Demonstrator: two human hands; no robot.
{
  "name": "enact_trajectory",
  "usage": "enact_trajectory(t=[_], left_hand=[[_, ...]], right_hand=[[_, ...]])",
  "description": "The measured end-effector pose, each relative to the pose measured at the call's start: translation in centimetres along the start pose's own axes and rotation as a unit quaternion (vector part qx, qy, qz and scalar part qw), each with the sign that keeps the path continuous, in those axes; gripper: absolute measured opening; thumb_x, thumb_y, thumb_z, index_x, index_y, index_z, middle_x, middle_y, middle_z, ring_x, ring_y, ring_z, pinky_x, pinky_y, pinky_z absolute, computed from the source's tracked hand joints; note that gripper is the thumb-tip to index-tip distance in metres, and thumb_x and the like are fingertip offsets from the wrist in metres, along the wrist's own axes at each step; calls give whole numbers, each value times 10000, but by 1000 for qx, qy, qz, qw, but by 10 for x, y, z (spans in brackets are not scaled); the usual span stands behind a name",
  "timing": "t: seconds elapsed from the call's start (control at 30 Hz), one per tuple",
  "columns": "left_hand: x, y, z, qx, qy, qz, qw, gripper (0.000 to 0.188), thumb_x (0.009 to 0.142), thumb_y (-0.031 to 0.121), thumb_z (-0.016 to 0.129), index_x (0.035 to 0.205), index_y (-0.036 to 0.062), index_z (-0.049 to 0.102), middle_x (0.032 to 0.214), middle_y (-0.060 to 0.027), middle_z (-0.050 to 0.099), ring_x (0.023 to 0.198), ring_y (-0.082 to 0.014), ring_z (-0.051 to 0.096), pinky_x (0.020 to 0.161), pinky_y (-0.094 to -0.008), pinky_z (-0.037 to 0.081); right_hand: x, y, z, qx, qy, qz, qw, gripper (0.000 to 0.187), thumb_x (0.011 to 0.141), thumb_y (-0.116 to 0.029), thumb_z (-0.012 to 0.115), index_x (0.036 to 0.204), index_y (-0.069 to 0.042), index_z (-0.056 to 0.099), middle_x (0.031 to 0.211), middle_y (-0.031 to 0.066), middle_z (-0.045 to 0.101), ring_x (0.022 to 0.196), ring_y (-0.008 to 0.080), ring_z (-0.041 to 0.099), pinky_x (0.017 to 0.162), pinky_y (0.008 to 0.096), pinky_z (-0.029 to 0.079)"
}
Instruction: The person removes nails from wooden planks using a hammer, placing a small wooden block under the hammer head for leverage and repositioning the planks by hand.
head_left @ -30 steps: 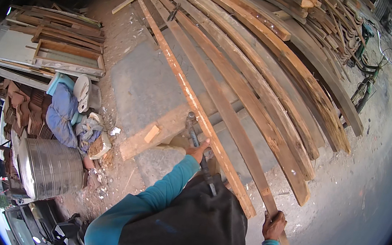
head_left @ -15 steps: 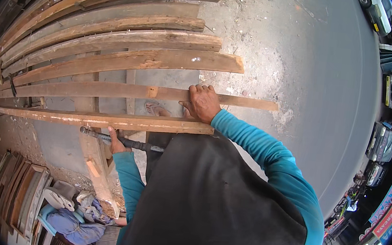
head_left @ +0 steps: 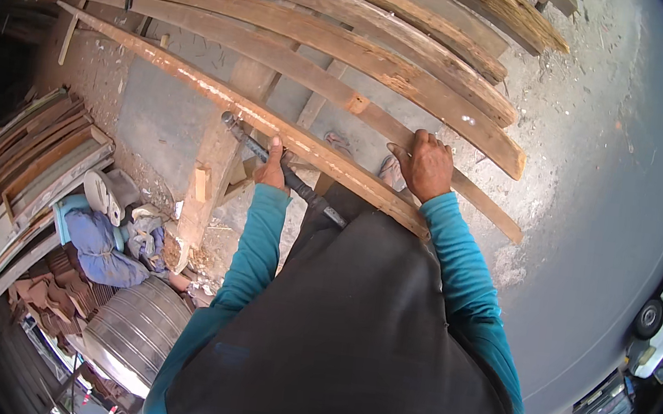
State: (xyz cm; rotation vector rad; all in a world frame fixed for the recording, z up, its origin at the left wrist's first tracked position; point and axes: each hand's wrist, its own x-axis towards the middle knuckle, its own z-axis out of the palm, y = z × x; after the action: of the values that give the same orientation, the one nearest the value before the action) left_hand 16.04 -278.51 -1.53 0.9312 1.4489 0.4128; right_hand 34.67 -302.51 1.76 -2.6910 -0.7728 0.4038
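My right hand [head_left: 431, 169] grips the narrow wooden board [head_left: 389, 128] near its right end, fingers over the top and thumb on the near side. Closer to me lies a thicker plank [head_left: 313, 149] with pale streaks along it, its near end against my black apron [head_left: 367, 325]. My left hand [head_left: 272, 166] is closed round a metal bar-like tool [head_left: 301, 187] with a black grip, its thumb pointing up against the plank. The tool slants beneath the plank's near edge; its exact kind cannot be made out.
Several long boards [head_left: 380, 64] lie side by side beyond, across wooden supports [head_left: 219, 153]. Stacked timber [head_left: 22, 155], blue cloth [head_left: 102, 250] and a ribbed metal drum [head_left: 142, 324] stand at left. A grey road [head_left: 614, 239] with parked vehicles [head_left: 662, 318] runs along the right.
My view has turned, so the boards now slant down to the right. Both hands keep their holds, the right on the board and the left on the tool.
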Motion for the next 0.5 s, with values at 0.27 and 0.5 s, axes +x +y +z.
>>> enact_trajectory(t=[0.27, 0.5], left_hand=[[17, -44, -58, -40, 166, 72, 983, 469, 875, 348, 782, 1084, -59, 678, 951, -84, 693, 816, -196, 619, 707, -342, 506], [-65, 20, -21, -173, 152, 209, 950, 187, 962, 238, 645, 1018, 62, 615, 831, -50, 644, 654, -130, 558, 554, -285, 464]], right_hand=[[-47, -62, -83, 204, -30, -150, 967, 491, 907, -392, 736, 1116, 33, 607, 968, 224, 675, 896, 416, 666, 805, 477, 513], [-75, -124, -56, 244, -179, -321, 897, 532, 931, -358, 700, 1287, 5, 543, 1043, 256, 641, 928, 445, 641, 806, 503, 510]])
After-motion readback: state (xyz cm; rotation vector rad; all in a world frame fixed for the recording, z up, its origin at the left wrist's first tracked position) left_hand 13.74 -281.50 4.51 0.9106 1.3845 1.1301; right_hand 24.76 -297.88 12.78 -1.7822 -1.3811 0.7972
